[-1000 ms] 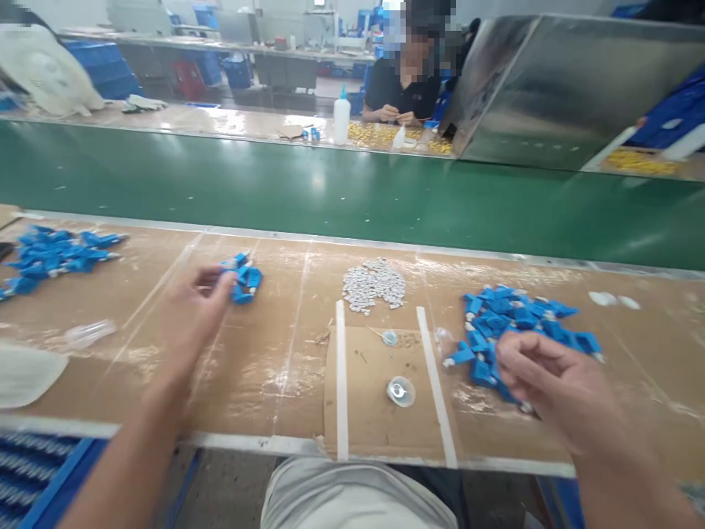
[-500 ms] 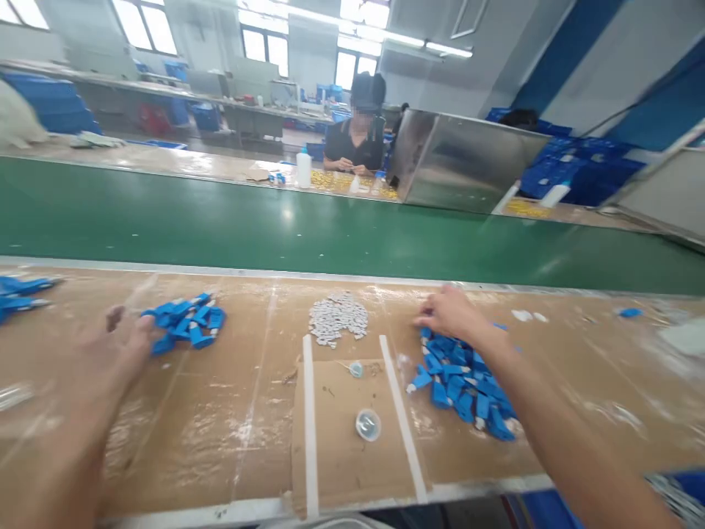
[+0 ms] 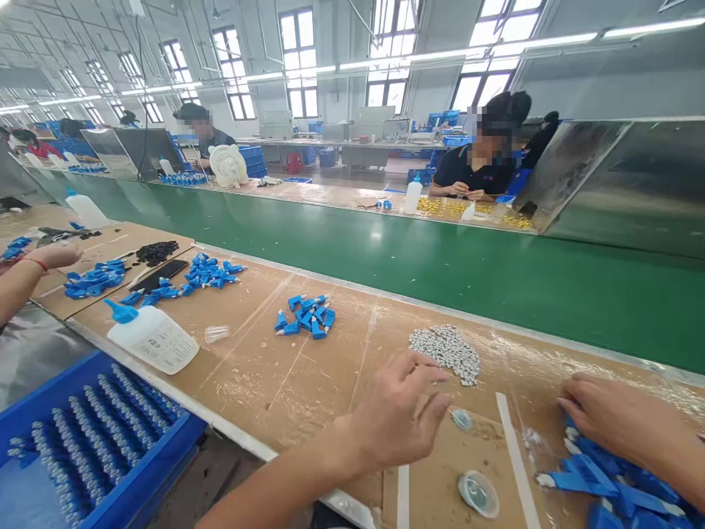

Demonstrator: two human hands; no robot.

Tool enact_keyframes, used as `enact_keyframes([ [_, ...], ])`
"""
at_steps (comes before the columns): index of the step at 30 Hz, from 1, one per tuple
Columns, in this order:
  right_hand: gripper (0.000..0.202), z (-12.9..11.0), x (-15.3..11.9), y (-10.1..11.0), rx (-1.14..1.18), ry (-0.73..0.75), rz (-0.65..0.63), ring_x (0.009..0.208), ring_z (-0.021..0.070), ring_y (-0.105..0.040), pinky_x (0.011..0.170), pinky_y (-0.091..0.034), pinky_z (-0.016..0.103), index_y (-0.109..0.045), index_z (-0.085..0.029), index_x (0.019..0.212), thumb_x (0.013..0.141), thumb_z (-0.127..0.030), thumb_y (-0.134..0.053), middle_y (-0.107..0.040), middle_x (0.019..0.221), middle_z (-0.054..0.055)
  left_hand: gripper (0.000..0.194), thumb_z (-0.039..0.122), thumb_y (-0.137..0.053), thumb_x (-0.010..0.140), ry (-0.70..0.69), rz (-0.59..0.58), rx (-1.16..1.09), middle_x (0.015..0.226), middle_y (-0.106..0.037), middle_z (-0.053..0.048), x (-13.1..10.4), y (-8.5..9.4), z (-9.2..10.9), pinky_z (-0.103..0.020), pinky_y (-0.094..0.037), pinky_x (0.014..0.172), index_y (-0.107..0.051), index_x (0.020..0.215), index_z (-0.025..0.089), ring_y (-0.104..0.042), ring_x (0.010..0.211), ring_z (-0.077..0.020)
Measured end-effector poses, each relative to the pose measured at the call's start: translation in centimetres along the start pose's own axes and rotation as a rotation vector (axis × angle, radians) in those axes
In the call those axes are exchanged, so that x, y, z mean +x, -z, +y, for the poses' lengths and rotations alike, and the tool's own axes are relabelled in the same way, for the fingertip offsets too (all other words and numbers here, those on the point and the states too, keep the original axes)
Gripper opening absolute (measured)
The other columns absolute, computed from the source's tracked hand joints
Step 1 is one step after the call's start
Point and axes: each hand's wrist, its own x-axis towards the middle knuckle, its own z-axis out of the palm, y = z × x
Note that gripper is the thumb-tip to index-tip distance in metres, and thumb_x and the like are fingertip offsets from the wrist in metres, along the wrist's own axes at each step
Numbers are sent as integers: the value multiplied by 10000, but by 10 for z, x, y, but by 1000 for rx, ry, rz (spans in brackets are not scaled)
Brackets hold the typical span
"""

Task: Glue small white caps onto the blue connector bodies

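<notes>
My left hand (image 3: 405,408) hovers by the pile of small grey pieces (image 3: 449,351), its thumb and fingers apart with nothing seen between them. At the right, my right hand (image 3: 611,411) reaches over a heap of blue plastic parts with white tips (image 3: 633,481). Its fingers are curled together, and what they hold, if anything, is hidden. Between the hands, a small clear cup of liquid (image 3: 478,494) stands on a cardboard sheet (image 3: 440,507) with white strips. A clear blob (image 3: 461,419) lies on the sheet behind the cup.
Left along the bench lie a smaller blue-part pile (image 3: 305,316), a clear cup on its side (image 3: 217,334) and a white bottle with blue cap (image 3: 157,338). A blue crate (image 3: 187,437) holds rows of parts below. Beyond runs a green belt (image 3: 352,242). A co-worker's hand (image 3: 58,256) is far left.
The view has turned left, bringing the bottle, crate and co-workers into sight. My left hand has moved right, from beside the smaller blue pile to the grey pieces. My right hand stays at the blue heap.
</notes>
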Motion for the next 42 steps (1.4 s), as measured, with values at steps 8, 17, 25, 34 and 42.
enact_keyframes([
  [8, 283, -29, 10, -1, 221, -98, -52, 494, 264, -596, 529, -402, 364, -501, -254, 431, 544, -86, -699, -613, 514, 71, 187, 213, -566, 914, -96, -44, -31, 1067, -671, -136, 9, -29, 8, -392, -537, 918, -639, 1079, 165, -625, 1037, -234],
  [17, 184, -84, -19, 47, 760, -191, 348, 783, 222, -713, 728, -562, 363, -520, -228, 864, 799, -369, -619, -665, 861, 35, 221, 315, -553, 965, 259, -267, -325, 1101, -672, -49, 5, -32, 8, -371, -519, 900, -612, 1169, 256, -645, 968, -183],
  [25, 167, -203, -74, 34, 1554, -151, 601, 1099, 263, -680, 935, -534, 422, -569, -248, 910, 851, -216, -722, -579, 1024, 19, 323, 384, -677, 888, 449, -120, -799, 1067, -669, -79, 12, -63, 47, -293, -558, 763, -611, 1148, 202, -652, 943, -188],
  [34, 178, -166, -97, 26, 932, -204, 175, 790, 195, -601, 726, -495, 328, -699, -232, 984, 861, -360, -720, -626, 893, 34, 203, 340, -722, 860, 598, 170, -892, 873, -678, -4, 11, -37, 14, -234, -523, 743, -662, 990, 197, -645, 764, -112],
  [42, 233, -164, -116, -11, 887, -338, -65, 669, 167, -553, 614, -443, 297, -700, -183, 891, 881, -415, -684, -630, 791, 25, 263, 320, -774, 810, 787, 120, -1003, 971, -741, -93, -4, -41, -4, -242, -543, 699, -633, 952, 149, -711, 906, -193],
])
